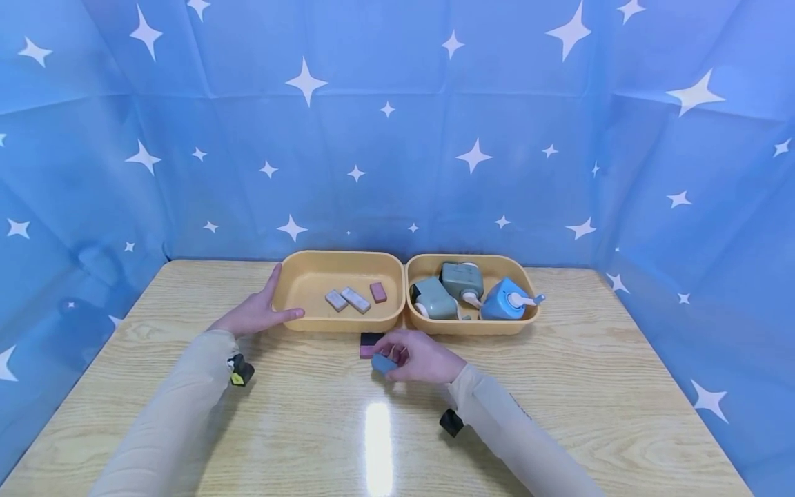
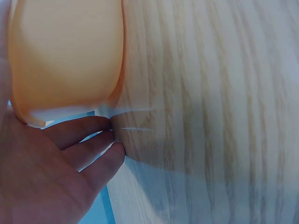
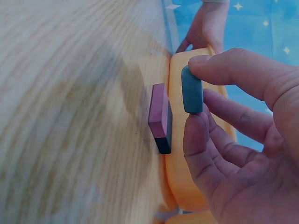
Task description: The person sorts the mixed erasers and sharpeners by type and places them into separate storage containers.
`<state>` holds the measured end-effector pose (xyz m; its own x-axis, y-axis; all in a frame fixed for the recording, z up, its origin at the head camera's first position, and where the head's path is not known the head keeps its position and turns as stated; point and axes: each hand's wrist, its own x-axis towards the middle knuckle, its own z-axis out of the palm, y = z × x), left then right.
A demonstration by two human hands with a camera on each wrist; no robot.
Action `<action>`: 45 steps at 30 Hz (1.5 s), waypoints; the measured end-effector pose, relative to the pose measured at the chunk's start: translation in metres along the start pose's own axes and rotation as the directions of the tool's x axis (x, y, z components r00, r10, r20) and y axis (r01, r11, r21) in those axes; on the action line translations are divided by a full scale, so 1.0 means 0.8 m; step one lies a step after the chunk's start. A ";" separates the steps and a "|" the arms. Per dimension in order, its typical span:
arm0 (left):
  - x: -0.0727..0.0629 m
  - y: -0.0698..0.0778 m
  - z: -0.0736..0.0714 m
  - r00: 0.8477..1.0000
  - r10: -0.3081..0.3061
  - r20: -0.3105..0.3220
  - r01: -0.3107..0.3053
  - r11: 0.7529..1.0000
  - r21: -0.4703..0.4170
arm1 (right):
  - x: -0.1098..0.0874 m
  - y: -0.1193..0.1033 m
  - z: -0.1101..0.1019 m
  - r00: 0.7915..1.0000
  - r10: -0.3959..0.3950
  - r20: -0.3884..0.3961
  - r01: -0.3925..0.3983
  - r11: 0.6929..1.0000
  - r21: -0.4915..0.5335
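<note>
My right hand [image 1: 417, 355] pinches a blue eraser [image 3: 192, 91] between thumb and fingertips, raised off the table. Close by on the tabletop lies a pink-and-black eraser [image 3: 159, 114], in front of the left bin. That yellow-orange bin [image 1: 310, 324] holds two pale grey erasers [image 1: 355, 299] and a small dark-pink eraser [image 1: 377, 292]. At the bin's left end is my left hand [image 1: 259, 310], its thumb reaching over the near rim and its other fingers extended along the outside. The left wrist view shows those fingers [image 2: 88, 133] loosely straight.
A second yellow-orange bin [image 1: 478, 330] stands against the first on the right. In it lie two grey-green pump bottles [image 1: 437, 298] and a blue pump bottle [image 1: 502, 302]. Behind the wooden table [image 1: 279, 428] hangs a blue star-patterned cloth [image 1: 397, 172].
</note>
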<state>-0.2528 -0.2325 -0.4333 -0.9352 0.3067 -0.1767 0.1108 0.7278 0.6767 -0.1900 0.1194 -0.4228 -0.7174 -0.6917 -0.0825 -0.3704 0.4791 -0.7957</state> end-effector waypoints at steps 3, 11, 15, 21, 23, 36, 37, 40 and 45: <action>0.000 -0.001 0.000 1.000 0.005 0.001 -0.005 1.000 0.001 | 0.001 -0.003 -0.002 1.000 0.002 -0.006 -0.002 1.000 -0.003; 0.000 -0.002 0.000 1.000 0.012 0.001 -0.012 1.000 -0.003 | 0.005 -0.010 -0.007 1.000 -0.007 -0.009 0.007 1.000 -0.004; -0.002 0.000 0.000 1.000 0.013 0.000 -0.013 1.000 -0.003 | 0.007 -0.014 -0.010 1.000 -0.015 -0.011 0.015 1.000 -0.014; -0.002 0.001 0.000 1.000 0.015 0.001 -0.015 1.000 -0.006 | 0.012 -0.022 -0.015 0.999 -0.031 -0.017 0.030 0.999 -0.030; -0.001 0.000 0.000 1.000 0.019 -0.001 -0.019 1.000 -0.009 | 0.013 -0.025 -0.016 0.999 -0.034 -0.016 0.033 0.999 -0.035; -0.001 -0.001 0.000 1.000 0.025 -0.007 -0.025 1.000 -0.001 | 0.024 -0.036 -0.024 0.997 -0.081 0.009 0.081 0.997 0.006; -0.001 0.000 0.000 1.000 0.025 -0.007 -0.025 1.000 -0.002 | 0.024 -0.036 -0.024 0.996 -0.083 0.009 0.083 0.996 0.012; -0.001 0.000 0.000 1.000 0.021 -0.006 -0.021 1.000 -0.002 | 0.027 -0.038 -0.025 0.996 -0.087 0.005 0.087 0.996 0.026; -0.001 0.000 0.000 1.000 0.017 -0.008 -0.017 1.000 0.006 | 0.032 -0.041 -0.027 0.997 -0.078 -0.008 0.078 0.996 0.034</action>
<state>-0.2517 -0.2324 -0.4331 -0.9358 0.3142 -0.1599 0.1286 0.7265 0.6750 -0.2093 0.0976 -0.3858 -0.6915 -0.7223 -0.0155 -0.4050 0.4053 -0.8196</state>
